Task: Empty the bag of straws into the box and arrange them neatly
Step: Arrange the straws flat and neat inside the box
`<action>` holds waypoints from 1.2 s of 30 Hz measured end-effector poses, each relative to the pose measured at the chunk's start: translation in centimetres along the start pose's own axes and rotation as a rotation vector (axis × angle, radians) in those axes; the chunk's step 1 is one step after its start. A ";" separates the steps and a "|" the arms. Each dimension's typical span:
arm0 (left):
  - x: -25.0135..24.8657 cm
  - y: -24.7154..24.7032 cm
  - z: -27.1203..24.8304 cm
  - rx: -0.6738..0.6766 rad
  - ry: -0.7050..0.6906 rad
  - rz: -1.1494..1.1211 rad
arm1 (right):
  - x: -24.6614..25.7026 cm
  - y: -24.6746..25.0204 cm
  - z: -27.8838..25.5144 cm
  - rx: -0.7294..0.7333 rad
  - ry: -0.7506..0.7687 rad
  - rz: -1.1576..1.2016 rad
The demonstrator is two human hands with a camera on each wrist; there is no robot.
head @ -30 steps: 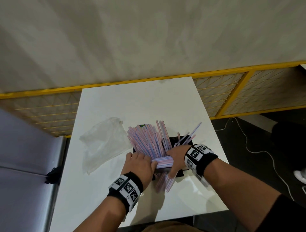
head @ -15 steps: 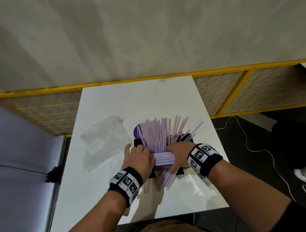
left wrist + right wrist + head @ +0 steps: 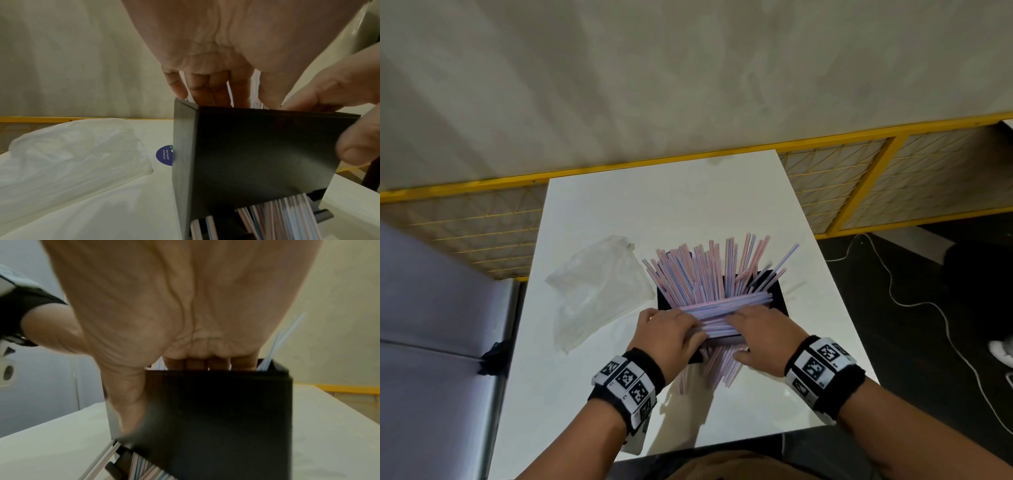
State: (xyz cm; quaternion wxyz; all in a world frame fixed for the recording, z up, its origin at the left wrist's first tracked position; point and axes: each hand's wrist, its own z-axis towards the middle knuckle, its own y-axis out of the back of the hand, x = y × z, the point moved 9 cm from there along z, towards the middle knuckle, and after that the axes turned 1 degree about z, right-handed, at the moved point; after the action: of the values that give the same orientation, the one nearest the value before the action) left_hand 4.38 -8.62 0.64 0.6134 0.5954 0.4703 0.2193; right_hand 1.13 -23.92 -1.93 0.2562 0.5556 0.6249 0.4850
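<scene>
The left hand (image 3: 671,329) and the right hand (image 3: 760,334) are both lying flat, fingers extended and relaxed, pressing down on a bundle of thin pink, blue and white striped plastic straws (image 3: 722,311) lying crosswise over the near rim of the small black rectangular box (image 3: 777,298). Neither hand is clenching anything; the wrist views are showing fingers reaching over the box's top edge, with the right thumb lying down its outer wall. The box is standing on the white rectangular table (image 3: 654,192), and more straws are fanning up and away out of its far side, while a few ends are poking from a slot at its base.

To do this well, I judge the hands should be pushing evenly, easing the crosswise bundle in without buckling straws or tipping the box.

Compared with half a second ago, the bundle is looking longer and flatter across the rim, and the upright straws are leaning further back. The empty crumpled clear plastic bag (image 3: 599,287) is lying unchanged just left of the box.
</scene>
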 end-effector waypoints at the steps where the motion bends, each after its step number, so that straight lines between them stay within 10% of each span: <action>1: -0.2 0.0 0.0 -0.010 -0.006 0.006 | 0.0 -0.3 0.1 -0.015 -0.005 0.011; 29: -1.4 0.8 0.7 -0.011 -0.069 -0.033 | -0.7 2.2 -1.8 -0.245 -0.032 0.099; 36: -3.1 1.0 0.4 0.038 -0.168 -0.008 | -0.5 3.4 -6.7 -0.351 -0.018 0.488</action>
State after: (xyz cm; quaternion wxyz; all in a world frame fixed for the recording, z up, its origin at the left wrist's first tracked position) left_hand 3.58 -11.16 2.52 0.6401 0.6214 0.4236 0.1572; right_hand -2.95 -26.86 3.65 0.2295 0.6408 0.3774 0.6279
